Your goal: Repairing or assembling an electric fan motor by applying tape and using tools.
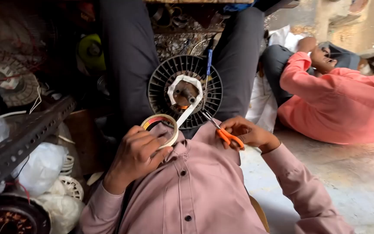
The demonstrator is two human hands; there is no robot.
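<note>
My left hand (135, 154) grips a roll of cream paper tape (163, 128) just in front of my chest. A strip of the tape runs up from the roll and loops around the centre of a black finned round motor part (185, 91) that rests between my legs. My right hand (248, 132) holds orange-handled scissors (224, 131), their blades pointing up-left toward the taped strip. A blue-handled tool (208, 65) leans on the motor part's right side.
A perforated metal angle bar (22, 138) slants across the left. White bags (44, 167) and wound coils (9, 214) lie below it, and more motor parts (9, 82) at upper left. A person in a salmon shirt (338, 104) sits on the concrete floor (360, 177) at right.
</note>
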